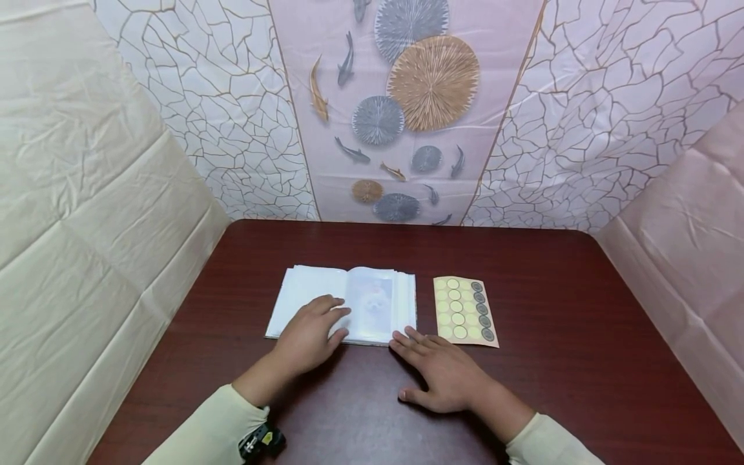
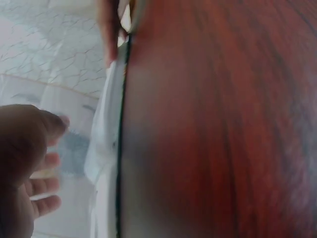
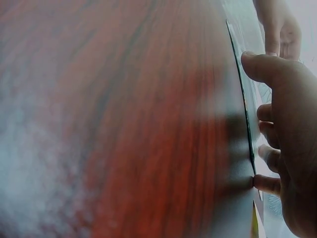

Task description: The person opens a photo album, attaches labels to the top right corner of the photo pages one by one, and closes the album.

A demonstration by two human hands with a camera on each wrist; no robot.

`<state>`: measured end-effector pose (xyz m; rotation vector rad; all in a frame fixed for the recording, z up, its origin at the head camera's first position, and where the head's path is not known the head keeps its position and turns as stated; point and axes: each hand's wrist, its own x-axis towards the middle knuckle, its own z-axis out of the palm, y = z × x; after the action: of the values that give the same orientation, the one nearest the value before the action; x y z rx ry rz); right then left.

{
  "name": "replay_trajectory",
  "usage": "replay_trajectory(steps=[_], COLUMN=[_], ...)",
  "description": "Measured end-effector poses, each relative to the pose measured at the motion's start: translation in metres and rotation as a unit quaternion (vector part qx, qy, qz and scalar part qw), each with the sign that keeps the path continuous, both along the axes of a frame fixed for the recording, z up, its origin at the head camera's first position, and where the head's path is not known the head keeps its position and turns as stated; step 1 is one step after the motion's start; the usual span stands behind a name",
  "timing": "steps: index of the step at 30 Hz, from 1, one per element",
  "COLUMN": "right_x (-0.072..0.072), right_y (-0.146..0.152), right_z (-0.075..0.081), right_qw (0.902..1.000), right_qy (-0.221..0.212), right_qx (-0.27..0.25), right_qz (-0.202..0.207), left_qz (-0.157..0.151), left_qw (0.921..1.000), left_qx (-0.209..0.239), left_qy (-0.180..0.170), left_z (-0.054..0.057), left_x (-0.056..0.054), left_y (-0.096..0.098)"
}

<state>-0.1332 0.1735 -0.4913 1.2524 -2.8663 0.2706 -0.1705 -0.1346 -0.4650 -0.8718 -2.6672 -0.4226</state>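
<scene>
Bright, even light on my head feed; both wrist feeds come through soft and hazy.
From the head camera I get the open album [image 1: 310,290] burned nearly white, a pale sheen on the near middle of the table [image 1: 552,290], and soft shadows under the forearms [image 1: 264,380]. At the wrists, wood blurs, the left hand [image 2: 20,158] and right hand [image 3: 304,129] go dark against washed-out cloth [image 2: 44,54], and bluish-white glare clouds my right wrist view's lower left.
</scene>
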Motion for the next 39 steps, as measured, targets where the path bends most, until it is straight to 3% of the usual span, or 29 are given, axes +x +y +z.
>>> replay_trajectory(steps=[8,18,39], right_x=[0.000,-0.001,-0.001], right_y=[-0.001,0.000,0.000], right_z=[0.000,-0.003,-0.002], right_qw=[1.0000,1.0000,0.9999], right_qy=[0.003,0.005,0.010], right_qx=[0.003,0.004,0.005], right_qz=[0.002,0.000,0.000], left_qz=[-0.051,-0.049,-0.053], left_qw=[0.9983,0.9971,0.9985], left_qx=[-0.026,-0.057,-0.016], left_qy=[-0.004,0.012,0.000], left_z=[-0.013,-0.020,-0.018], left_x=[-0.002,-0.005,-0.008], left_y=[0.016,0.024,0.016])
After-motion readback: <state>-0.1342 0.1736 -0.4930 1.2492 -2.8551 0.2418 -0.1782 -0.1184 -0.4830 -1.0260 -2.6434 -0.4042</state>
